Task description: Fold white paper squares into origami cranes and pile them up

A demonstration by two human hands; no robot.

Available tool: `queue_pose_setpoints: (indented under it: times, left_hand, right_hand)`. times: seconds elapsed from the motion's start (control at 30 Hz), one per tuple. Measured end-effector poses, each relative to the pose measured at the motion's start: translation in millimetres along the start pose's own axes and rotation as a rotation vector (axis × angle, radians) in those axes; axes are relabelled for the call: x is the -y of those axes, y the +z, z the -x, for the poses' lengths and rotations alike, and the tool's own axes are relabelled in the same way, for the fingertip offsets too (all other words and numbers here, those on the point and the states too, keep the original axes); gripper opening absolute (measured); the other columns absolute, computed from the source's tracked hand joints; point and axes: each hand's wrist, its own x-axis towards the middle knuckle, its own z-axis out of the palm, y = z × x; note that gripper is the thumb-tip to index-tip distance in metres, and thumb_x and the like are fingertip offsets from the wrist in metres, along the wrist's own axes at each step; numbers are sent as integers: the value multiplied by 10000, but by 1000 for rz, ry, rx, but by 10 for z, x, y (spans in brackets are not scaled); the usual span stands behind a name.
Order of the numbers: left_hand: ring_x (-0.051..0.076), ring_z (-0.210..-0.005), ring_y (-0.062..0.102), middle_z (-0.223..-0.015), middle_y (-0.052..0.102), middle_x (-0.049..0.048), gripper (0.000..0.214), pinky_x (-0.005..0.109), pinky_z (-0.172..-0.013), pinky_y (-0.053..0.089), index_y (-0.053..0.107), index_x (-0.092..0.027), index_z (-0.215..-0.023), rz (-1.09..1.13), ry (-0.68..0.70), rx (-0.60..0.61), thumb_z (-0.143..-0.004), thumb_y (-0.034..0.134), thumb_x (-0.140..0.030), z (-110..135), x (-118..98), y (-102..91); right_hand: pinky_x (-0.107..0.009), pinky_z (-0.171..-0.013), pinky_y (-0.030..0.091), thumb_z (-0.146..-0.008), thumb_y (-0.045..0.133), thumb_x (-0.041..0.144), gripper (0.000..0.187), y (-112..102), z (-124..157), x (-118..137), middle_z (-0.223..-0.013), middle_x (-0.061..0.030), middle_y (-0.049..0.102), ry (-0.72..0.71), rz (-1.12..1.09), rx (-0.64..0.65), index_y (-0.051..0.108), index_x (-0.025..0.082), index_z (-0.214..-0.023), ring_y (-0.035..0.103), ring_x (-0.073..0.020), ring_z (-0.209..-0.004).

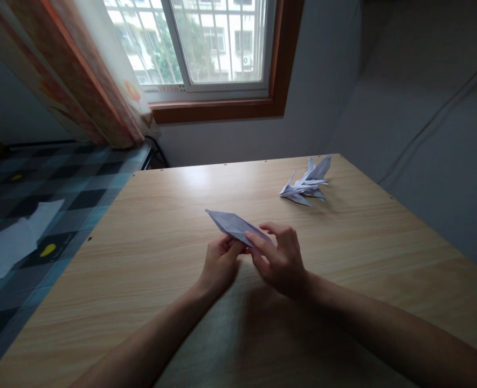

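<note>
A pale folded paper (229, 223), long and pointed at its far left end, is held above the wooden table between both hands. My left hand (221, 262) is closed on its near lower edge, with the fingertips partly hidden beneath the paper. On the right end, my right hand (281, 258) grips the paper, its fingers bent over the upper face and the thumb below. Farther back on the table lies a cluster of folded paper pieces (306, 186) with several sharp points sticking out.
The wooden table (173, 215) reaches toward a wall below a barred window (222, 48). To the left is a checked cloth surface (84, 183) with white paper sheets (18, 242) on it. An orange patterned curtain (88, 70) hangs at the upper left.
</note>
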Motion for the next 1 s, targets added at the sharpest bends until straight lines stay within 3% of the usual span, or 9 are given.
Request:
queue_pose_setpoints:
  times: [0.2,0.3,0.4,0.6,0.73,0.83,1.0]
  left_hand:
    - [169,-724,648,-770,726,53,187,290,-730,538,734,-118,-787,-15,0,1,-740,742,-298,-6,-3,-11]
    - [162,-718,638,-767,725,52,216,276,-707,529,733,-118,-786,-20,-10,-20,-729,761,-325,-14,6,-27]
    - [172,-716,643,-763,726,55,238,285,-706,522,736,-115,-801,-51,-15,-25,-733,762,-342,-16,12,-35]
    - [191,-739,663,-787,739,62,226,308,-726,527,744,-123,-804,-39,-6,-21,-730,764,-336,-15,32,-33]
    - [183,-703,666,-771,731,63,219,299,-676,528,732,-121,-819,22,-52,17,-731,775,-317,-29,83,-51]
    - [193,-690,679,-781,732,76,245,307,-649,532,716,-116,-854,40,-94,69,-724,786,-312,-46,120,-81]
    - [145,-535,619,-592,660,21,293,259,-543,488,629,-131,-713,-4,-91,-75,-658,828,-339,-81,158,-124]
  right_hand:
    - [-377,-823,495,-866,532,62,307,10,-43,-30,-984,-88,719,-71,-95,32,638,185,-1126,628,-227,-938]
    - [-360,-794,494,-888,513,75,239,8,-59,-33,-918,-74,736,-20,-151,11,655,183,-1048,651,-212,-879]
    - [-351,-752,490,-902,529,148,146,7,-72,-22,-835,-69,731,118,-241,-12,669,183,-926,653,-207,-795]
    - [-235,-497,417,-839,624,303,116,-9,-105,0,-591,25,589,662,-546,149,625,187,-832,536,-126,-520]
    - [-230,-523,426,-771,684,324,178,16,-114,-32,-670,15,584,771,-686,147,607,181,-844,529,-121,-584]
    - [-236,-506,435,-784,671,380,224,59,-119,-68,-670,3,605,882,-913,228,624,168,-840,551,-124,-572]
    - [-235,-460,423,-708,736,434,300,103,-132,-112,-576,23,580,1006,-1070,228,609,163,-725,521,-104,-485]
